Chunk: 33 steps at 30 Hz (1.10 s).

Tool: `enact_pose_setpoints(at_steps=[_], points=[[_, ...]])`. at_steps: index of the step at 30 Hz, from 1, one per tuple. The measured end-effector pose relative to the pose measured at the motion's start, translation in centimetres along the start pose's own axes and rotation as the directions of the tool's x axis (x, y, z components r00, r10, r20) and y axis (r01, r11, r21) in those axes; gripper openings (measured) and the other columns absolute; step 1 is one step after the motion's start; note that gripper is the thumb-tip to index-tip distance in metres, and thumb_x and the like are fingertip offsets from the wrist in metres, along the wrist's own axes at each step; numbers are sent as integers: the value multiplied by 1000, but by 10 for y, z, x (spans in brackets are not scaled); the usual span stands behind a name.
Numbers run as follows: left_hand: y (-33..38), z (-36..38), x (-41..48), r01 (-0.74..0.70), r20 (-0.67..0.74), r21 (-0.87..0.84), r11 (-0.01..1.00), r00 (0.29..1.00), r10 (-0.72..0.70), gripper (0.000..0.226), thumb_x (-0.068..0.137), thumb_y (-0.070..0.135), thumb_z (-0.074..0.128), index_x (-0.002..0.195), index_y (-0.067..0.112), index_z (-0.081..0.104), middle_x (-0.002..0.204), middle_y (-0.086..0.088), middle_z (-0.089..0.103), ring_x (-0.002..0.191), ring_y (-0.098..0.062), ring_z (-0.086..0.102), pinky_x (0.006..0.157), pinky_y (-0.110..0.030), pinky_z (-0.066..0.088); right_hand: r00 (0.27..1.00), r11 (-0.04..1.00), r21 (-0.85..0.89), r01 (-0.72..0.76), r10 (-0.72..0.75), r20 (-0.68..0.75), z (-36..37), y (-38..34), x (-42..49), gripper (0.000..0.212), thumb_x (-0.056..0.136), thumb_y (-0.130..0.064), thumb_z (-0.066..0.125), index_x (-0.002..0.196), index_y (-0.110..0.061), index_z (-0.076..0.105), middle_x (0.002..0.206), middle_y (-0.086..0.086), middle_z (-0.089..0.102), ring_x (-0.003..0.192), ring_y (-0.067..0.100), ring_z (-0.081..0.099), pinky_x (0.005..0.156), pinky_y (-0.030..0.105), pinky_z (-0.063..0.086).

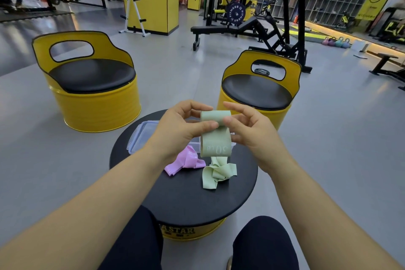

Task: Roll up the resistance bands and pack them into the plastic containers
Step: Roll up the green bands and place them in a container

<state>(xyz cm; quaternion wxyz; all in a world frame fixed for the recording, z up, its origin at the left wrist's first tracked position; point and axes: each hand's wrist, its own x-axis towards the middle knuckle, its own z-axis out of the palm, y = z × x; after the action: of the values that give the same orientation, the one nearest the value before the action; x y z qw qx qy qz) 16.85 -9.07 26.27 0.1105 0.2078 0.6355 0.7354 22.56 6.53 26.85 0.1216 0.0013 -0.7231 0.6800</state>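
Centre of the frame, both hands are up over the round black tabletop [186, 199] — the left hand [182, 131] pinches the pale green flat rubber resistance band [215, 141] at its rolled top end, thumb against curled fingers. The right hand [252, 133] meets it from the other side, thumb tip pressed on the roll and the other fingers bent behind it. The roll sits high between the fingertips. Below it a flat stretch hangs down, printed with pale characters near its lower edge, and the loose tail lies crumpled on the table just underneath. Left of that tail, a pink rubber resistance band [186, 161] lies bunched on the tabletop, partly behind the left wrist. On the far side of the table rests a clear plastic container with clip latches [141, 136] — mostly hidden by the hands, so I cannot tell what is in it. A yellow barrel-shaped seat with a black cushion [94, 98] stands at the upper left, and a second yellow barrel seat [258, 94] stands just beyond the right hand.
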Motion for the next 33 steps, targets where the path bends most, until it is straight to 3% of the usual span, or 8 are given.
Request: enact_pose_setpoints(at_steps=[4, 8, 14, 18, 23, 27, 33], points=[[0, 3, -1, -37, -2, -12, 999, 999, 37, 29, 70, -8, 72, 84, 16, 63, 96, -14, 65, 82, -24, 64, 77, -36, 56, 999, 999, 28, -36, 37, -22, 4, -1, -1, 19, 90, -18, 59, 106, -7, 63, 84, -1, 72, 71, 9, 69, 61, 25, 56], [-1, 2, -1, -48, -12, -23, 999, 999, 48, 29, 70, -11, 71, 81, 15, 62, 86, -8, 66, 79, -19, 64, 79, -37, 56, 999, 999, 12, -43, 43, 2, 5, -3, -1, 14, 91, -17, 58, 103, -11, 62, 75, -5, 71, 66, 9, 68, 56, 24, 54], [-5, 0, -4, -57, -18, -43, 997, 998, 56, 31, 71, -12, 70, 82, 16, 63, 87, -5, 70, 80, -14, 68, 74, -31, 58, 999, 995, 88, -36, 34, 17, 7, 1, -1, 12, 90, -11, 59, 99, -16, 64, 80, 0, 73, 73, 16, 71, 61, 27, 57], [-7, -5, -5, -17, -22, -14, 1000, 1000, 17, 29, 76, 6, 71, 100, 22, 64, 105, -8, 65, 86, -17, 68, 72, -29, 56, 1000, 989, 148, -24, 24, 2, 6, 5, 0, 18, 88, -4, 59, 102, -16, 62, 81, -2, 73, 77, 15, 70, 67, 30, 59], [-7, -8, -4, 65, -44, -69, 996, 997, -68, 25, 82, 13, 66, 106, 9, 60, 100, -13, 67, 80, -16, 70, 62, -24, 55, 1000, 990, 142, 19, -20, 4, 7, 6, 2, 25, 85, 3, 61, 103, -13, 61, 91, 2, 72, 82, 16, 71, 69, 27, 57], [-8, -9, -1, 87, -27, -90, 992, 996, -90, 31, 81, 11, 66, 111, 2, 61, 101, -14, 70, 84, -21, 70, 67, -29, 57, 998, 993, 104, 57, -59, 13, 11, 6, 1, 28, 82, 8, 62, 99, -14, 62, 89, -2, 71, 81, 11, 70, 68, 22, 55], [-7, -9, -1, 62, -30, -50, 997, 998, -64, 24, 77, 2, 70, 98, 12, 66, 96, -9, 69, 79, -21, 69, 71, -29, 58, 999, 999, 45, 19, -20, 26, 7, 4, 1, 27, 82, 4, 65, 99, -17, 63, 94, 1, 69, 82, 7, 69, 69, 20, 54]])
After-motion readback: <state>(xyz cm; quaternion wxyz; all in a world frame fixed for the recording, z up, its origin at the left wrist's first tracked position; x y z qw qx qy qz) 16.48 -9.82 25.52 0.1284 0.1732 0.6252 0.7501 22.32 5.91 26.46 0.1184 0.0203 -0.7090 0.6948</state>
